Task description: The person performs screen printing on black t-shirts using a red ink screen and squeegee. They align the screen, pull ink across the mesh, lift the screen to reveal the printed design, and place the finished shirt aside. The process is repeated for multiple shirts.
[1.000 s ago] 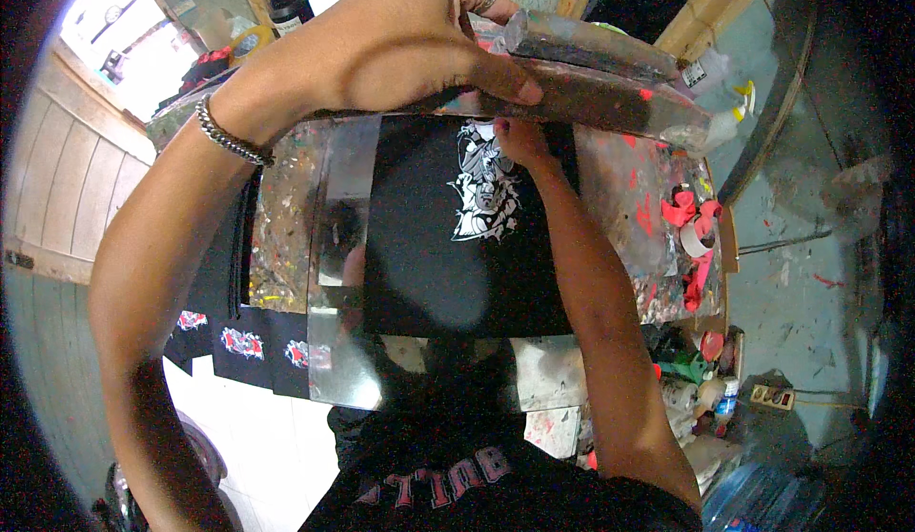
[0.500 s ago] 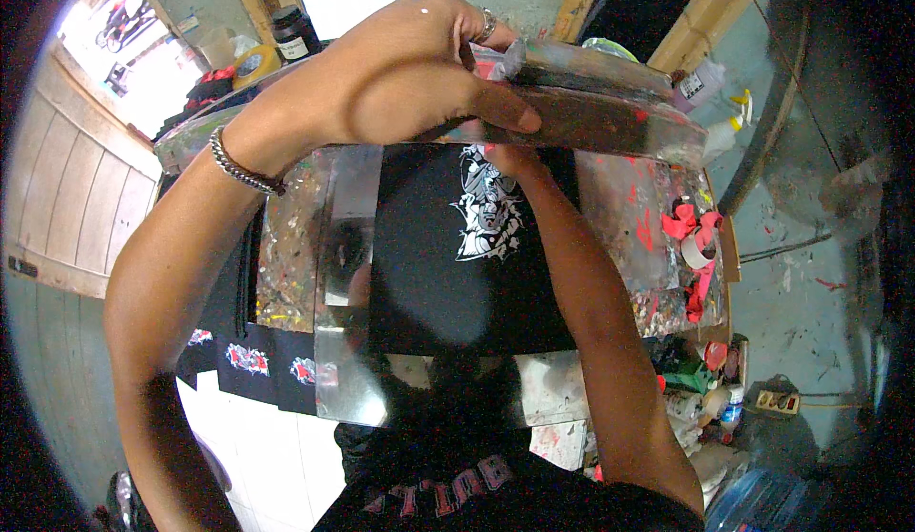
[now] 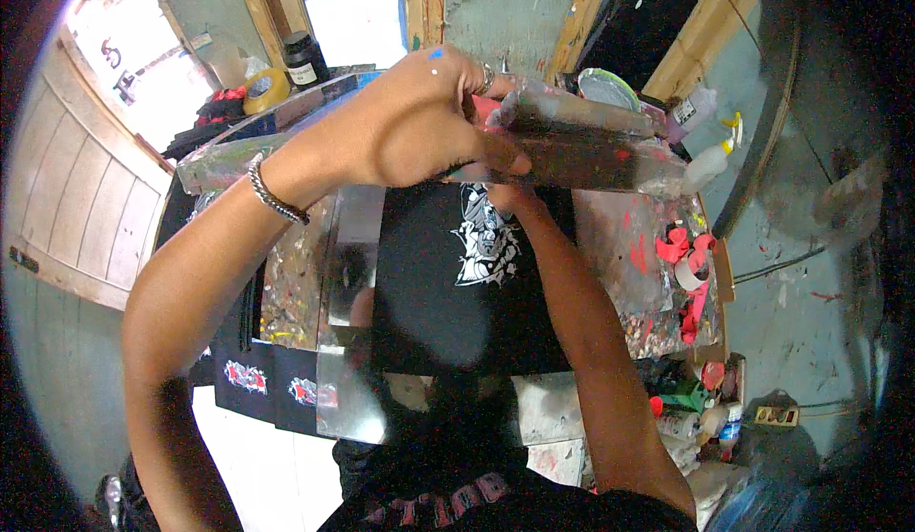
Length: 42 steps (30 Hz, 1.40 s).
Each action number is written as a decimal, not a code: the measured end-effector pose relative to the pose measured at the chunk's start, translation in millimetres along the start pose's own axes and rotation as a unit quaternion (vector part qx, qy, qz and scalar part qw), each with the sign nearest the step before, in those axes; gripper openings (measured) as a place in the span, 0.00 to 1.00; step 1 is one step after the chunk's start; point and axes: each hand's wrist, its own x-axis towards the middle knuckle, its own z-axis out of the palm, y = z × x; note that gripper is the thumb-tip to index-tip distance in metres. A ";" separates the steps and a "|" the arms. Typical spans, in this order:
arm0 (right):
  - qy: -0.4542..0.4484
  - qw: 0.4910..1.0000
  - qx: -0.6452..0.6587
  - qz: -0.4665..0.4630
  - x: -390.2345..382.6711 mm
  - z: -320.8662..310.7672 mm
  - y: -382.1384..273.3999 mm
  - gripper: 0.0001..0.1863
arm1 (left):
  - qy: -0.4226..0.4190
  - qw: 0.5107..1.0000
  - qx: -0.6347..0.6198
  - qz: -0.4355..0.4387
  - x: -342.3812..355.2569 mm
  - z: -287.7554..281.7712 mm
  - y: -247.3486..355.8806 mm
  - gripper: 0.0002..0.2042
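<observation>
My left hand is closed over the near bar of an ink-stained screen-printing frame, thumb on its front face. That frame is raised above a black fabric piece spread on a shiny board. White and grey artwork is printed on the fabric, its top end running up under the frame. My right hand reaches beneath the frame beside the upper part of the print; its fingers are mostly hidden. A bit of pinkish red shows by my left fingers, too covered to name.
Black pieces with red-and-white prints hang at the left. A tape roll and a dark jar stand at the back left, a spray bottle at the back right. Pink strips and a white roll lie right.
The whole view has shifted, so the table and frame appear lower. Both hands keep their places, left on the frame and right beneath it; the frame seems slightly lower over the print.
</observation>
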 end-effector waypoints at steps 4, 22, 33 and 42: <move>-0.006 1.000 0.003 0.011 -3.0 -10.9 3.4 0.10 | -0.009 1.000 0.028 0.004 -0.9 -2.8 0.4 0.18; 0.070 0.953 0.255 0.147 -248.1 -107.7 -54.6 0.04 | 0.077 0.994 0.076 0.021 -59.5 69.4 -25.1 0.17; 0.137 0.888 0.299 0.320 -470.3 -146.1 -67.3 0.07 | 0.071 0.985 0.156 0.038 -154.1 235.9 -119.7 0.29; 0.163 0.853 0.338 0.364 -411.8 -172.7 -83.0 0.07 | 0.083 0.977 0.184 0.064 -166.6 253.9 -139.4 0.27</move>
